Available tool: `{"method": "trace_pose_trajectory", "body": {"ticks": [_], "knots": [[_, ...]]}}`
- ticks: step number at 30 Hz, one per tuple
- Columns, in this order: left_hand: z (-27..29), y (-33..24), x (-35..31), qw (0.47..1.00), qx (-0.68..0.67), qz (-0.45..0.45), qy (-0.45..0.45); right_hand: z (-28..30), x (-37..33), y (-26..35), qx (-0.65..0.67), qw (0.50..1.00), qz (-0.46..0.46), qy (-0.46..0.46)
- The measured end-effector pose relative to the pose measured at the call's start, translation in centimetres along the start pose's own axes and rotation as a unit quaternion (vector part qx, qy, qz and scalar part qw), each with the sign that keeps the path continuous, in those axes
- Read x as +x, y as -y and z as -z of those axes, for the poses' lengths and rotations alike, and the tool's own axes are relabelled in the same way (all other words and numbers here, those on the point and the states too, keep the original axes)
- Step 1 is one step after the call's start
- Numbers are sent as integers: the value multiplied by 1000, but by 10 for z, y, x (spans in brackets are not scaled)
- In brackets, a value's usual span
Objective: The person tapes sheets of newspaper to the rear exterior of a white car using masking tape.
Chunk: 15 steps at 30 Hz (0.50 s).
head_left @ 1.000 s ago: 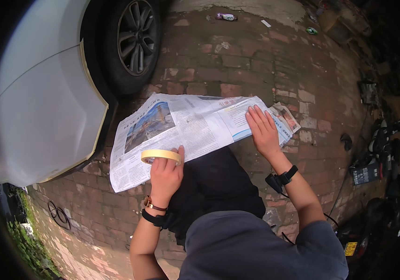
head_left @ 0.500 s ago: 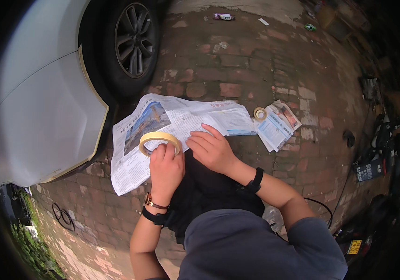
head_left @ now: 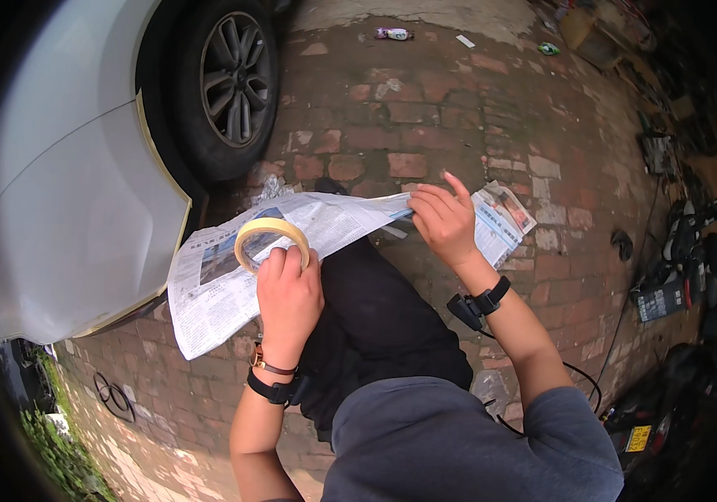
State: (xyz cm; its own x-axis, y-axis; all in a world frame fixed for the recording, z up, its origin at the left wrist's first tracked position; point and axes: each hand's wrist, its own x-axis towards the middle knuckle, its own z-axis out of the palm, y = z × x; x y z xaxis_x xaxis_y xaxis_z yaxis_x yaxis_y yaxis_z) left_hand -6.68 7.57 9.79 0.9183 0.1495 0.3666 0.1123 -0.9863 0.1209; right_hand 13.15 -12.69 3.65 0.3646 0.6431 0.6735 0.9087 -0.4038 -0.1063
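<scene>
A roll of pale yellow masking tape (head_left: 270,226) is gripped in the fingers of my left hand (head_left: 285,289), over the printed side of a newspaper sheet (head_left: 325,213). My right hand (head_left: 446,219) holds the sheet's right end, its thumb and fingers at the edge. Between the hands the paper is spread above my dark trousers, its left part drooping in front of the left hand. Beside the sheet stands a white car panel (head_left: 82,201) whose edge carries a line of yellow tape (head_left: 157,142).
A car wheel (head_left: 237,84) stands at the upper left. Folded newspapers (head_left: 499,222) lie on the brick floor beyond my right hand. A black cable loop (head_left: 114,396) is at the lower left, and a plastic bottle (head_left: 393,34) lies far ahead. Dark clutter lines the right side.
My right hand has moved right and up, drawing the newspaper's right end with it. The sheet has tilted and its left part has shifted left. My left hand with the tape moved slightly left.
</scene>
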Motion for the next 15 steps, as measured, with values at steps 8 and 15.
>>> {"method": "trace_pose_trajectory", "body": {"ticks": [8,15], "knots": [[5,0,8,1000,11,19,7,15,26,46,86,996,-5,-6],[17,-15,32,999,3,6,-32,-6,45,55,111,991,63,-48]]}}
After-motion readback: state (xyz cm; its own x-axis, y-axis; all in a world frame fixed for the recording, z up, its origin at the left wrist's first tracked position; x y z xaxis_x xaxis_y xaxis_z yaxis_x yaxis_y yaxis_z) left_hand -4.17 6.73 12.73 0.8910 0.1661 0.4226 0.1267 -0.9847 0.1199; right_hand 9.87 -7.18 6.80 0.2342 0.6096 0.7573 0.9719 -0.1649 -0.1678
